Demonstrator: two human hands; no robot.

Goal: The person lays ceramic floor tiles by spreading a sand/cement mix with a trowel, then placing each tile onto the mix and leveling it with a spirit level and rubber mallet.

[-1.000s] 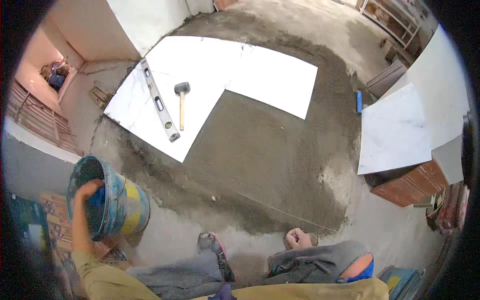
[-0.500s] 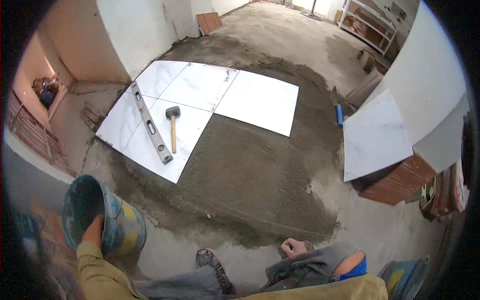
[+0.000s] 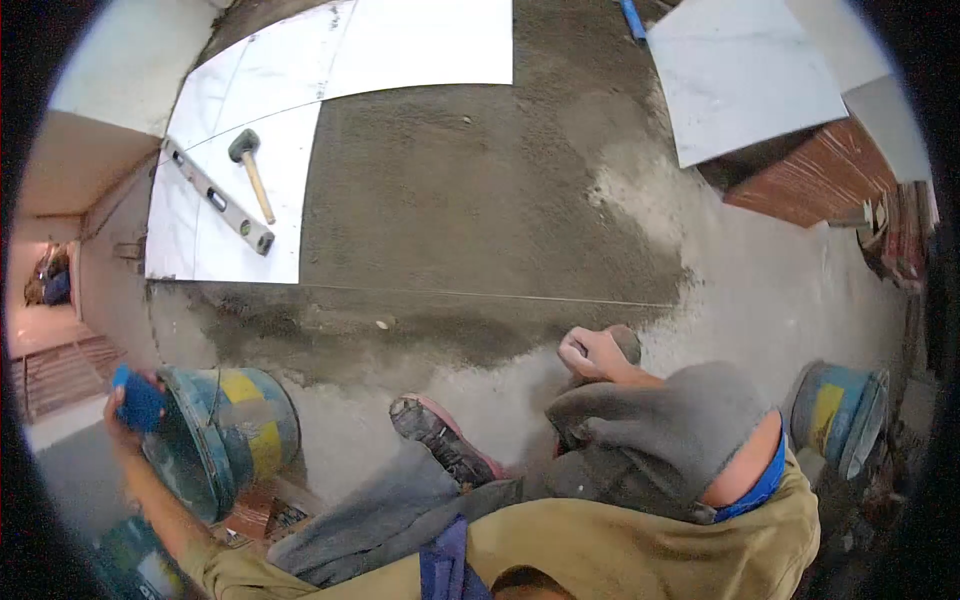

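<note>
My left hand (image 3: 122, 412) is raised at the mouth of a blue bucket (image 3: 232, 430) with yellow patches, which lies tilted. Its fingers are closed around a small blue block-like object (image 3: 142, 402); blur hides its exact kind. My right hand (image 3: 592, 354) is low beside the mortar bed (image 3: 430, 200), its fingers curled shut. Whatever is inside that grip is hidden. A rounded grey-brown lump (image 3: 625, 342) sits directly behind it. White marbled tiles (image 3: 420, 45) cover part of the mortar, with a spirit level (image 3: 218, 196) and a rubber mallet (image 3: 255, 175) lying on them.
A thin string line (image 3: 500, 296) crosses the mortar near my feet. At the right, a large white tile (image 3: 745, 80) leans on a stack of tile boxes (image 3: 810, 175). Another bucket (image 3: 838, 418) stands by my right side, and a blue-handled tool (image 3: 633, 18) lies beyond.
My left hand has come out of the bucket, now holding the blue object. The view has tilted downward. My right hand stays closed near the mortar's edge.
</note>
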